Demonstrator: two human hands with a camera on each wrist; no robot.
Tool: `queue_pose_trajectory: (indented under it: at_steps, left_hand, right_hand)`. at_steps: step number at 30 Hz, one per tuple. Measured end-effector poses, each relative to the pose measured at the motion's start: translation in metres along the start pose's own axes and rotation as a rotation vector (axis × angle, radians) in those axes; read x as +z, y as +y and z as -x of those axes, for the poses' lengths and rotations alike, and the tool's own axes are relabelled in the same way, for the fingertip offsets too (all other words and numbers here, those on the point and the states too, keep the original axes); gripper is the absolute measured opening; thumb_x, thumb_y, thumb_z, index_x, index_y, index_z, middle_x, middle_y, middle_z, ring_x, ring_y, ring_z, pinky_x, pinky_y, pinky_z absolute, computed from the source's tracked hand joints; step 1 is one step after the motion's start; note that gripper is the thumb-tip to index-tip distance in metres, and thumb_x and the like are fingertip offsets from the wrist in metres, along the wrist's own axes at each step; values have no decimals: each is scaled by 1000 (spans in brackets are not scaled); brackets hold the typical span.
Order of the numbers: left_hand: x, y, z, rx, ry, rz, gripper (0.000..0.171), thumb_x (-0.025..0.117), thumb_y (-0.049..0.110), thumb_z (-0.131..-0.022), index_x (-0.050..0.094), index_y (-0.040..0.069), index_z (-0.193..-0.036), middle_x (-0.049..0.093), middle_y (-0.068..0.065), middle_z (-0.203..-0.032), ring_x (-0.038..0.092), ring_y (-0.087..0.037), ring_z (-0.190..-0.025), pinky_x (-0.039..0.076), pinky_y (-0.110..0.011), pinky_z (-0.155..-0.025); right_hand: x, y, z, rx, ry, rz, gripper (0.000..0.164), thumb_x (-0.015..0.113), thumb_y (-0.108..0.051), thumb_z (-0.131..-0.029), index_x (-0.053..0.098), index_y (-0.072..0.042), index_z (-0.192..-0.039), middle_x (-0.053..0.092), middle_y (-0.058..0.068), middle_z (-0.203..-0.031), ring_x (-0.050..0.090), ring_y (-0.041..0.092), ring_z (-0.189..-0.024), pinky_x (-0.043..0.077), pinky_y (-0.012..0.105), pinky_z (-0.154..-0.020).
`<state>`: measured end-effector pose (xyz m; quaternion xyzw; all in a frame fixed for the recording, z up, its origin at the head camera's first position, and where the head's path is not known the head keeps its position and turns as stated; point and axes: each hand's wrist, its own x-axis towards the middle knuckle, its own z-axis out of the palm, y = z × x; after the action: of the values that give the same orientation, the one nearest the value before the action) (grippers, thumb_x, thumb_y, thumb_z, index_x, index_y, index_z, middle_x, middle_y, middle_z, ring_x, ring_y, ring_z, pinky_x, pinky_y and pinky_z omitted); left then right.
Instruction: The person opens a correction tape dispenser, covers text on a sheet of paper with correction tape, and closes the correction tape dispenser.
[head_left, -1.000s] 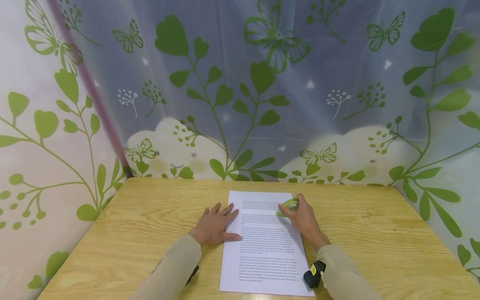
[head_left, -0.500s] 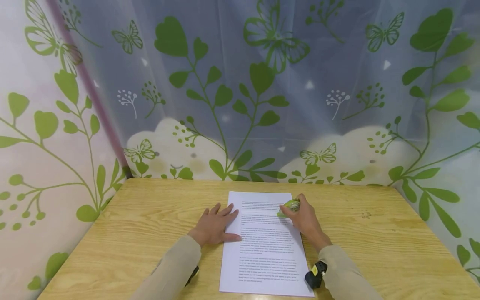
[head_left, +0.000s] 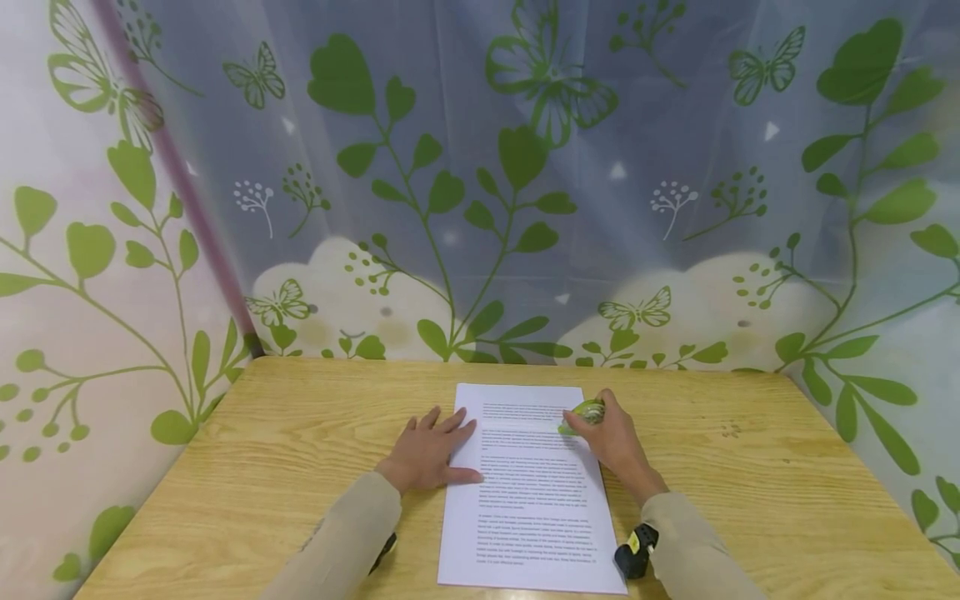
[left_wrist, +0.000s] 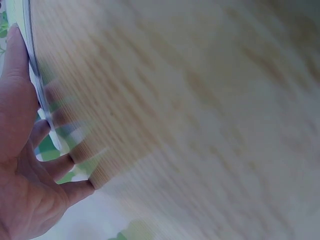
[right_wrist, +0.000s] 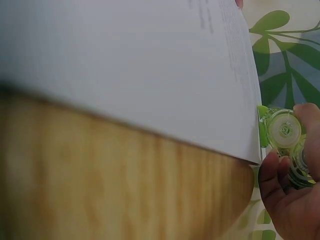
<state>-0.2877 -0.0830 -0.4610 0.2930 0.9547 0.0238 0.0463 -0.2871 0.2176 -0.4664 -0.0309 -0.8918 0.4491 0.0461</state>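
Note:
A stack of white printed paper (head_left: pixel 532 508) lies on the wooden table, its lines of text running across. In the right hand (head_left: pixel 618 442) is a green, see-through correction tape (head_left: pixel 587 412), pinched between thumb and fingers near the upper right of the sheet. Its round reels show through the casing in the right wrist view, and the green tip (right_wrist: pixel 262 126) is right at the page surface. The left hand (head_left: pixel 429 454) rests spread across the paper's left edge, with the thumb on the page. Its fingertips (left_wrist: pixel 82 186) reach the table in the left wrist view.
The wooden table (head_left: pixel 300 433) extends around the paper on both sides. A curtain (head_left: pixel 480 208) with green leaves and butterflies hangs behind and beside it. A black wrist camera (head_left: pixel 633 554) on the right sleeve overlaps the paper's lower right corner.
The right hand has slid slightly to the right with the correction tape, toward the paper's right edge. The left hand and the paper have stayed in place.

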Motion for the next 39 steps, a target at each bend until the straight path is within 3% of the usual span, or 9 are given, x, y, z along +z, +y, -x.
queue_pose_trajectory:
  at_steps: [19, 27, 39]
  left_hand:
    - [-2, 1, 1, 5, 8, 11, 87, 47, 73, -83, 37, 17, -149, 29, -6, -154, 25, -45, -136, 27, -63, -102]
    - [-3, 1, 1, 2, 6, 7, 86, 48, 72, -83, 37, 17, -148, 30, -7, -154, 25, -45, -136, 28, -62, -101]
    - [-2, 1, 1, 0, -9, 0, 87, 46, 73, -83, 34, 18, -150, 27, -6, -155, 23, -44, -137, 26, -63, -102]
  right_hand:
    - [-9, 6, -3, 8, -9, 39, 43, 66, -37, -90, 39, -5, -97, 56, 11, -85, 50, 20, -67, 42, 30, -58]
    - [-14, 8, -4, 7, -30, 32, 44, 66, -37, -90, 38, -4, -98, 56, 11, -82, 49, 18, -60, 41, 31, -53]
    - [-19, 10, -4, 42, -60, -24, 44, 66, -36, -91, 37, -3, -101, 60, 15, -90, 62, 17, -58, 45, 30, -53]
